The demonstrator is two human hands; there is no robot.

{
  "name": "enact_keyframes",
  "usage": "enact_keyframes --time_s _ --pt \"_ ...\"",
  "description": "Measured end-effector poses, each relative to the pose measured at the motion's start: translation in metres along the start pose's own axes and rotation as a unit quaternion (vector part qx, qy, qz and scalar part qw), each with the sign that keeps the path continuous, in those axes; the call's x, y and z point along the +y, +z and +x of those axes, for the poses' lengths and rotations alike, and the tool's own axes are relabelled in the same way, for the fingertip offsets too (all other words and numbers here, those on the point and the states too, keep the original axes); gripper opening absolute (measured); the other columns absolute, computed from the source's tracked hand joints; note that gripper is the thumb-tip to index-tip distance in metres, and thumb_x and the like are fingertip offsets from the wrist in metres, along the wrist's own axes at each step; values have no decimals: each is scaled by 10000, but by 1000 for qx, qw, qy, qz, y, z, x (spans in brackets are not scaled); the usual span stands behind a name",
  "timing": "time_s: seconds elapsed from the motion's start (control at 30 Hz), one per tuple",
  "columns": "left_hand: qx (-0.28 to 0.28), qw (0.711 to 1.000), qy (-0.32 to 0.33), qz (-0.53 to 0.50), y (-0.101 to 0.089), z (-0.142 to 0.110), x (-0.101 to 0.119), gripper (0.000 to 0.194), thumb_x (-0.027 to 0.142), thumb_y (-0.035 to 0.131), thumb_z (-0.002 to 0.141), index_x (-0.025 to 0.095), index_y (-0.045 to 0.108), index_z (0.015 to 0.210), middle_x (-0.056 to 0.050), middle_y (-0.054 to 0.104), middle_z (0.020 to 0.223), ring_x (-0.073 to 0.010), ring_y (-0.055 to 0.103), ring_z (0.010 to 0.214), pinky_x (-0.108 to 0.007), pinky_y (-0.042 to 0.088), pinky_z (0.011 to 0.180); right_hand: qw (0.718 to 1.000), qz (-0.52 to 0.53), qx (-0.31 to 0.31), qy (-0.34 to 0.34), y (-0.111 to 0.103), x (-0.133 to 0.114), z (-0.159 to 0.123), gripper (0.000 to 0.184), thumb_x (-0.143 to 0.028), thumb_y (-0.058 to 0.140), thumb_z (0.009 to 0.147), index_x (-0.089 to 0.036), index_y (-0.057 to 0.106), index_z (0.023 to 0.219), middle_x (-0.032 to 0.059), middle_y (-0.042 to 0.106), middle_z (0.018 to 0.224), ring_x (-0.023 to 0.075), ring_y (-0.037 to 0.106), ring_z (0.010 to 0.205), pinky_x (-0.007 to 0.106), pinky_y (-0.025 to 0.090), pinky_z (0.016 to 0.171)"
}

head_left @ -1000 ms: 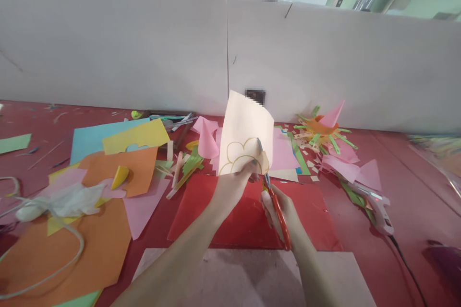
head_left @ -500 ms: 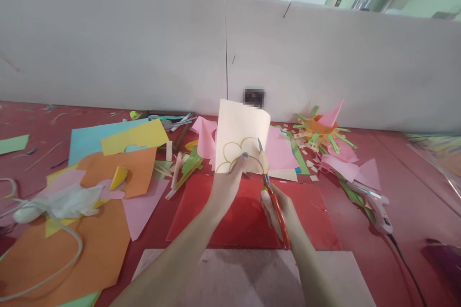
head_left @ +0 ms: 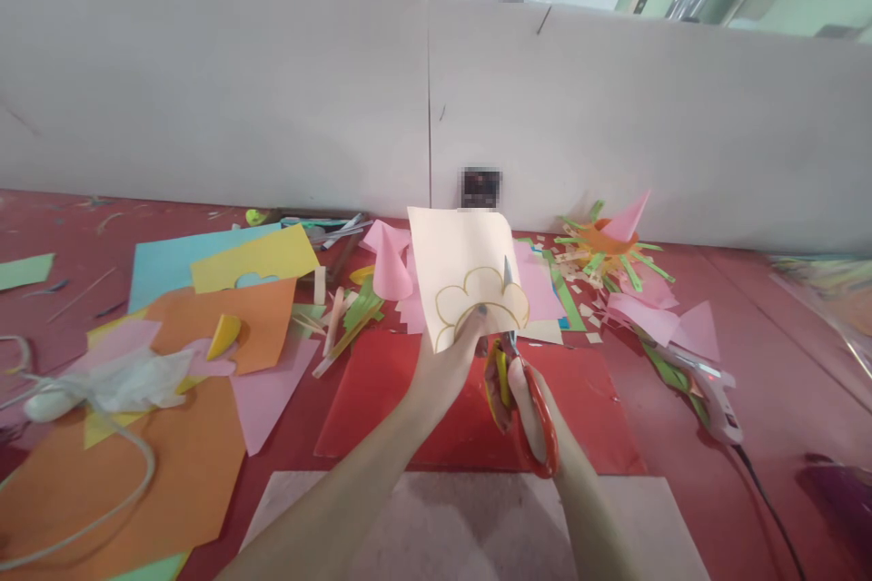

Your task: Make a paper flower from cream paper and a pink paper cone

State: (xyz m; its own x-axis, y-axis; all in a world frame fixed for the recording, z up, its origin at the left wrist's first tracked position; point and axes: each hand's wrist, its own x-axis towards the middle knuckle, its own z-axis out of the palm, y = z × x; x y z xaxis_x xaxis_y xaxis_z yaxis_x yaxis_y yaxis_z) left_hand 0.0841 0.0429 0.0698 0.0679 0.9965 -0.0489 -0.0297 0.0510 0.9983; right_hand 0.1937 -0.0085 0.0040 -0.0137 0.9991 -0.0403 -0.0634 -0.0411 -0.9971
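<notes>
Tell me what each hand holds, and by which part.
The left hand holds the cream paper by its lower edge; the right hand holds the scissors by the handles.

Paper-craft workspace, red table point(head_left: 763, 327), coloured paper sheets point(head_left: 197, 463), scattered scraps point(head_left: 594, 338), glue gun point(head_left: 718, 398), scissors point(head_left: 548, 427)

Cream paper sheet point(head_left: 463, 245) held up in left hand point(head_left: 450, 352), upper part plain, top right corner softly curved. Rounded petals drawn in golden-brown line fill lower part, partly covered by thumb. Scissors point(head_left: 511, 341) in right hand point(head_left: 526, 399), red and yellow handles spread apart, meet sheet at its lower right edge. One silvery blade points upward across drawn petals; other blade hidden from where I stand.
</notes>
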Motion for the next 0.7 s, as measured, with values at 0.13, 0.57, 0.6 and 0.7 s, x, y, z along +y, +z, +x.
enact_keyframes --time_s 0.13,0.57,0.6,0.7 --pt "7 1000 8 2 2 -1 -5 261 392 552 763 205 563 582 -6 581 558 -178 603 669 -262 484 619 1000 -4 1 -7 -1 0 1 462 -640 350 836 -203 426 706 -63 363 428 80 327 359 209 289 380" --pt "0 1000 0 -3 6 -4 -7 392 434 561 763 205 490 453 -15 549 520 -182 607 690 -244 489 596 1000 -4 27 9 2 -5 -3 437 -623 379 834 -213 403 685 -64 325 453 76 269 369 213 243 354" --pt "-1 1000 1 -4 6 -4 -7 390 430 561 765 204 490 454 -18 559 535 -184 608 703 -246 490 601 999 -1 30 12 3 -5 -3 434 -621 381 834 -215 399 684 -66 317 455 76 264 369 215 245 353" --pt "1 1000 -5 -3 7 -6 -6 397 415 554 773 201 481 446 -26 583 572 -184 605 723 -250 488 640 999 12 38 19 5 -3 -2 420 -612 385 838 -216 401 700 -75 302 455 74 269 360 220 271 359"
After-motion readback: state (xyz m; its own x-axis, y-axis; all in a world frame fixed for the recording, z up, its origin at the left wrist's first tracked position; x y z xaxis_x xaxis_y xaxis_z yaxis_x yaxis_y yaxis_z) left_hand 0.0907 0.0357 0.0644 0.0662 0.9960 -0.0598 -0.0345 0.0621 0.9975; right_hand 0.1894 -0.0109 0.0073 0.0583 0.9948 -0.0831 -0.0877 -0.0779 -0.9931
